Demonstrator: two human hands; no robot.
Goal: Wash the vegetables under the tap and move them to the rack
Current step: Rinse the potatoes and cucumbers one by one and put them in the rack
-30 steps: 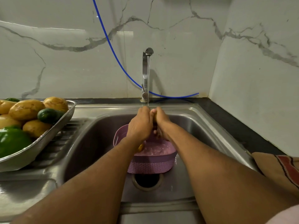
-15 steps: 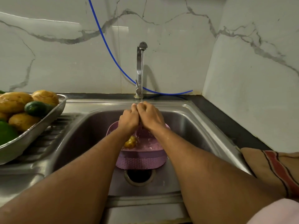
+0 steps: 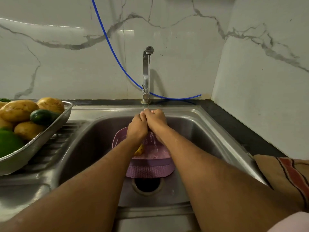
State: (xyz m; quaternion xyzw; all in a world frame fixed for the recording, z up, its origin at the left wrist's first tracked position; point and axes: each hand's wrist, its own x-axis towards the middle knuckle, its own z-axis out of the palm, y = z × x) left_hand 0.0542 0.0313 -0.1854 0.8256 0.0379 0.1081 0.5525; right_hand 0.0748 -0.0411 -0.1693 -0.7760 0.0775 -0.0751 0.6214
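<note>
water (image 3: 148, 81) runs in a thin stream from the steel tap (image 3: 145, 76) at the back of the sink (image 3: 209, 131), and in the head view everything is placed around that tap. straight below its spout the left hand (image 3: 137, 128) and right hand (image 3: 156, 120) press together under the stream, knuckles up, fingers of both curled inward. whatever they enclose is hidden between the palms, so i cannot tell what they grip. water spills down from under the hands.

below the hands, in front of the tap, a lilac plastic basket (image 3: 149, 169) with a woven-look wall sits in the sink basin. inside it, against its left side and partly hidden by the left wrist, lies one yellowish vegetable (image 3: 139, 150), likely a potato; the rest of the basket floor shows pale and wet. just nearer than the basket the open drain hole (image 3: 147, 183) shows dark.

left of the tap, on the ribbed draining board, a steel mesh rack (image 3: 38, 143) rests tilted. it holds several potatoes (image 3: 18, 110) heaped together, a dark green cucumber (image 3: 41, 116) lying across them near the rim, and a bright green pepper (image 3: 8, 143) at the near left end.

behind the tap a blue hose (image 3: 117, 59) curves down the marble wall and trails to the right along the dark counter. far right of the tap a striped brown cloth (image 3: 284, 178) lies on the counter edge.
</note>
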